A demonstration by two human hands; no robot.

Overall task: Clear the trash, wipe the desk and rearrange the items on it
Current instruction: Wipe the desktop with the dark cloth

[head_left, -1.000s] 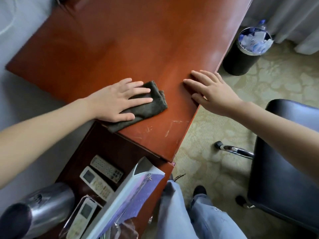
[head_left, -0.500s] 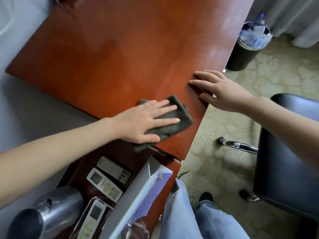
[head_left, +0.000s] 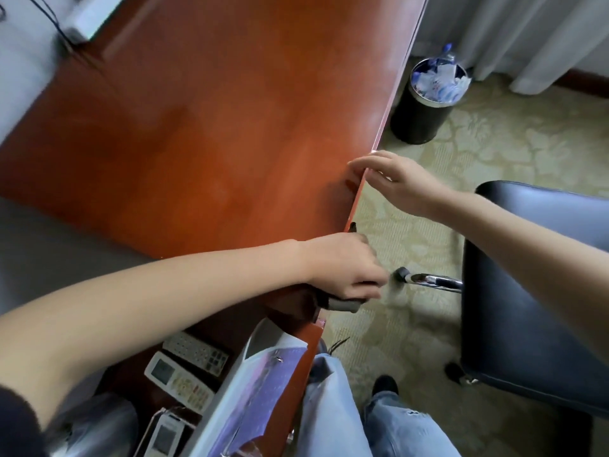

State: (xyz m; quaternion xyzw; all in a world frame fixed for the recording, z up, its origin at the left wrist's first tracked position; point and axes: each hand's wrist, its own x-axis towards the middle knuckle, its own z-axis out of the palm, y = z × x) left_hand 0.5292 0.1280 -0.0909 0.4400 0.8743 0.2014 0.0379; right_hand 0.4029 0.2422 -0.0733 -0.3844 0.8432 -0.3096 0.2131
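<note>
My left hand (head_left: 342,265) sits at the near right corner of the reddish wooden desk (head_left: 214,143), fingers curled over a dark grey cloth (head_left: 339,303). Most of the cloth is hidden under the hand; a rolled bit sticks out below it past the desk edge. My right hand (head_left: 395,179) hovers at the desk's right edge, fingers relaxed and pointing left, holding nothing. A black trash bin (head_left: 425,107) full of plastic and paper stands on the floor beyond the desk.
A lower side table (head_left: 306,344) near me carries several remote controls (head_left: 184,374), a white bag with a purple folder (head_left: 257,384) and a metal kettle (head_left: 95,423). A black chair (head_left: 527,291) stands on the right, on patterned carpet. Curtains hang at the top right.
My left hand slid the cloth right and toward me to the desk's corner, and its fingers curled over it. My right hand lifted off the desk surface to the edge.
</note>
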